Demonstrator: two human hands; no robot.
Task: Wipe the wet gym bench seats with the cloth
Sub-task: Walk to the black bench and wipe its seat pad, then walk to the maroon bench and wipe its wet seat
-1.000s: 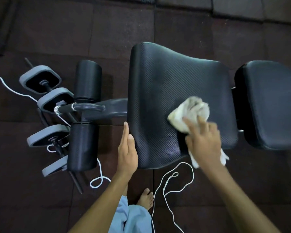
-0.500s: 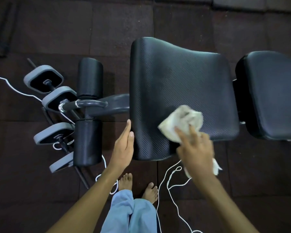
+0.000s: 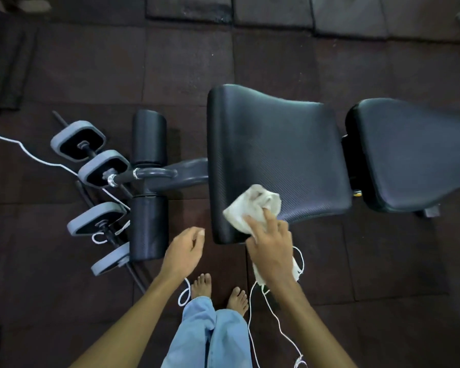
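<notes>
Seat (image 3: 276, 150) wiped with cloth (image 3: 246, 208)
The cloth is grasped and pressed on its near corner by the right hand (image 3: 272, 248); the left hand (image 3: 183, 252) is held loose, empty.

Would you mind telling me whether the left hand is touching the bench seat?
Apart. The head view shows a strip of floor between the left hand and the bench seat, along its near edge.

Right hand (image 3: 272, 248) holds cloth (image 3: 250, 205), presses it onto seat pad (image 3: 271, 144) near-left corner. Left hand (image 3: 183, 251) loosely curled, holding nothing, just beside that corner, apart from pad.
</notes>
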